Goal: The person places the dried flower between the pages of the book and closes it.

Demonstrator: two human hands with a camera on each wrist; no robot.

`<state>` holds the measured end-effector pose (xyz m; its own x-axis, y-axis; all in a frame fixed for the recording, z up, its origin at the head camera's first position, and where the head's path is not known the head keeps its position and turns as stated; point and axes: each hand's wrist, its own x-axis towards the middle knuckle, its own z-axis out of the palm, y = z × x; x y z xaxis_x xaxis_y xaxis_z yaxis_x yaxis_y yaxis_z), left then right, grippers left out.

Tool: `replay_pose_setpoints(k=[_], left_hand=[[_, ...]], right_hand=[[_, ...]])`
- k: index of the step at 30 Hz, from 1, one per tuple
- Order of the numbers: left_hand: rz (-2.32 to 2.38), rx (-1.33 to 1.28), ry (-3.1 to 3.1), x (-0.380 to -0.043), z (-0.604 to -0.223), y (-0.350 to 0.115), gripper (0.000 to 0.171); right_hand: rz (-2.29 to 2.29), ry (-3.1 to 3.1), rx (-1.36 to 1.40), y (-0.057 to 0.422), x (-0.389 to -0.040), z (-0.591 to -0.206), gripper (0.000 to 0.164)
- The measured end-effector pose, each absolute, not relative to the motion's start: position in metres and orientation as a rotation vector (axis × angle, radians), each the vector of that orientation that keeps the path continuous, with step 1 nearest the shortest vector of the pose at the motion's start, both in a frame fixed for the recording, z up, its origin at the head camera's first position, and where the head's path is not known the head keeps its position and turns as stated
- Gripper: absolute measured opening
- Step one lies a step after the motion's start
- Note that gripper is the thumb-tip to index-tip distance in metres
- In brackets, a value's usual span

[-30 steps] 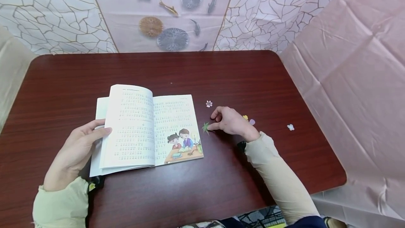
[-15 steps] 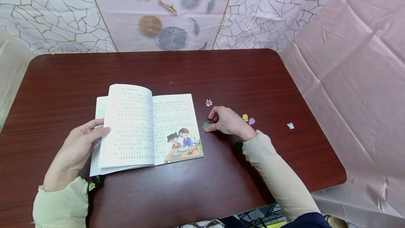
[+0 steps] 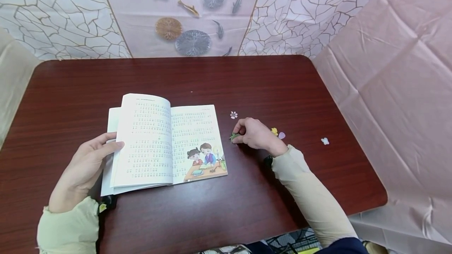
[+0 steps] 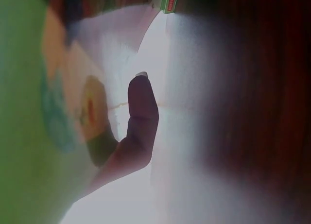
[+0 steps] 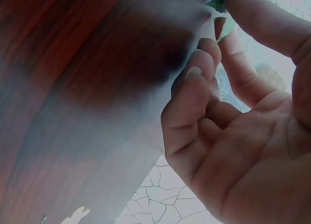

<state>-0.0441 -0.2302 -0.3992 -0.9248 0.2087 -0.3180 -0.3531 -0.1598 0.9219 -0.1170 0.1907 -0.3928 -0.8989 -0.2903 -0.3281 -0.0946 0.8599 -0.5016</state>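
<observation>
From where I stand, the book (image 3: 194,122) lies spread on the table (image 3: 219,75), left of the middle of the head view, with its upper left-hand pages lifted and bowed. The left hand (image 3: 82,164), at the lower left of the frame, holds those pages by their outer edge, the thumb across the front and the fingers going in behind. So the opening and steadying of the book look done.

Near the middle of the frame, just beyond the book's right edge, is the green leaf (image 3: 233,138). The right hand (image 3: 257,134) has it pinched between thumb and forefinger, the gap between them nearly closed and the other fingers bent in toward the palm. Getting hold of the leaf seems done as well, though I can't tell whether it is fully clear of the wood. It is near the page but apart from it, and no leaf or flower shows on the pages that face up.

The other bits look untouched. A small white flower (image 3: 234,115) lies above the right hand, a yellow flower (image 3: 274,131) and a purple petal (image 3: 281,135) sit close together to its right, and a pale flower (image 3: 325,141) lies well apart at the right of the frame. By my reckoning, this is early on.
</observation>
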Motion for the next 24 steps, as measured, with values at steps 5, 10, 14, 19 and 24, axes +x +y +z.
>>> replay_pose_setpoints(k=[5, 10, 14, 19, 24], left_hand=[[2.156, -0.147, 1.735, -0.044, -0.3998, -0.2307, 0.027], [2.154, -0.146, 1.739, -0.0439, -0.4006, -0.2312, 0.029], [2.157, -0.15, 1.736, -0.0438, -0.4007, -0.2308, 0.03], [2.162, -0.147, 1.729, -0.0431, -0.4017, -0.2312, 0.029], [2.142, -0.137, 1.747, -0.0424, -0.402, -0.2328, 0.031]], right_hand=[[-0.741, 2.649, -0.311, 0.1906, -0.1154, -0.3902, 0.015], [-0.822, 2.644, -0.305, 0.1912, -0.1164, -0.3875, 0.016], [-0.901, 2.63, -0.271, 0.1928, -0.1178, -0.3877, 0.02], [-0.972, 2.626, -0.311, 0.1941, -0.118, -0.3862, 0.017], [-0.989, 2.653, -0.387, 0.1942, -0.1179, -0.3833, 0.015]])
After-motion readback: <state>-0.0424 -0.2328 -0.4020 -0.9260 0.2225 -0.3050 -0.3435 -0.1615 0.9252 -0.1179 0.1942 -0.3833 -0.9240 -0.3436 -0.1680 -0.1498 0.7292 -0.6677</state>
